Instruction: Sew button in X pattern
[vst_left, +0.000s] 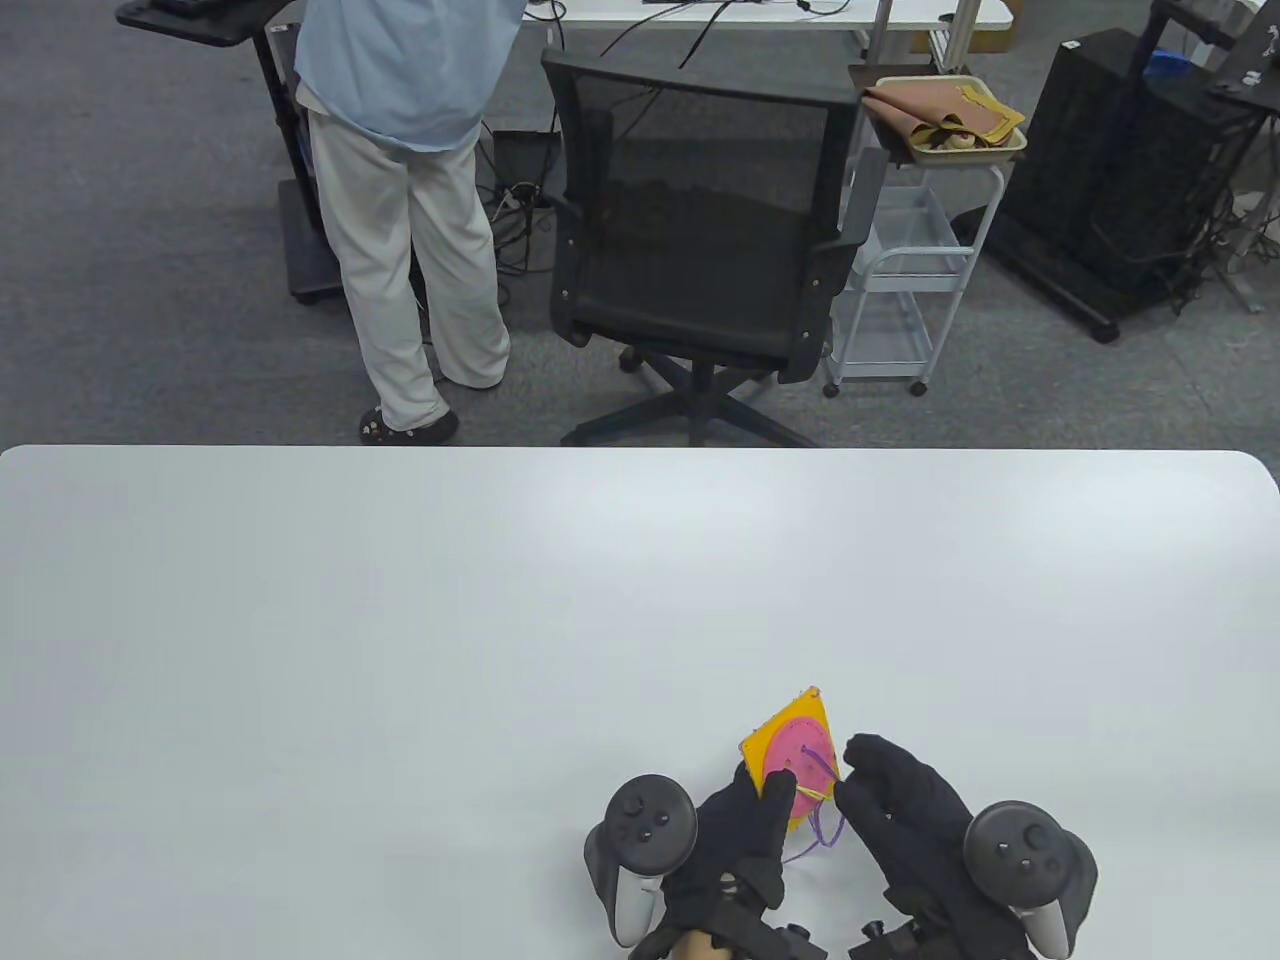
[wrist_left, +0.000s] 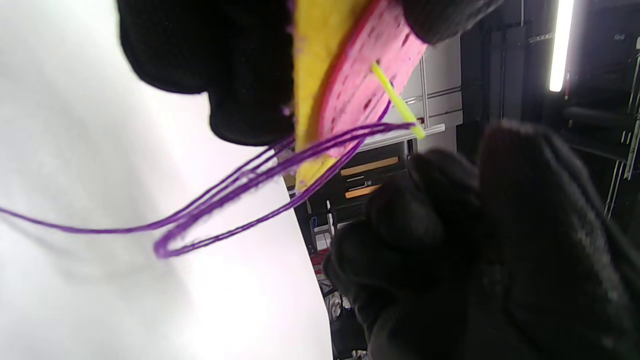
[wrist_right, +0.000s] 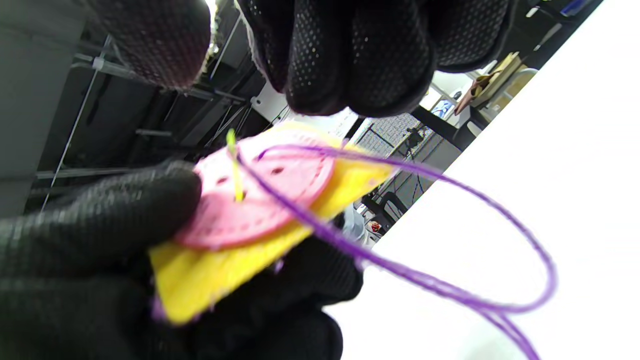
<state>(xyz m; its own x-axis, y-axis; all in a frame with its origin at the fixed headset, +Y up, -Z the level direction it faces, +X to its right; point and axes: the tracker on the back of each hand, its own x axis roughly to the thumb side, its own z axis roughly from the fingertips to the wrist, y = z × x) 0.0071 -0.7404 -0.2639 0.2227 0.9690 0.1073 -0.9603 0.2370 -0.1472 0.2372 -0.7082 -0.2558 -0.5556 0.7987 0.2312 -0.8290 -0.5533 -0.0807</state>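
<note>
Now left hand (vst_left: 735, 835) grips yellow felt (vst_left: 775, 725), pink button (vst_left: 800, 750); right hand (vst_left: 900, 810) beside needle (wrist_left: 397, 100), grip unclear.

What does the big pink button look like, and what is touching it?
The round pink foam-like button is flat and thick, with small holes near the middle and a ring of tiny dots round its rim. It lies against a yellow felt-like square, held tilted above the white table. The left hand grips both at one edge. A thin yellow-green needle sticks out of one hole, trailing purple thread that loops downward. The right hand is close beside it; whether it touches is unclear.
</note>
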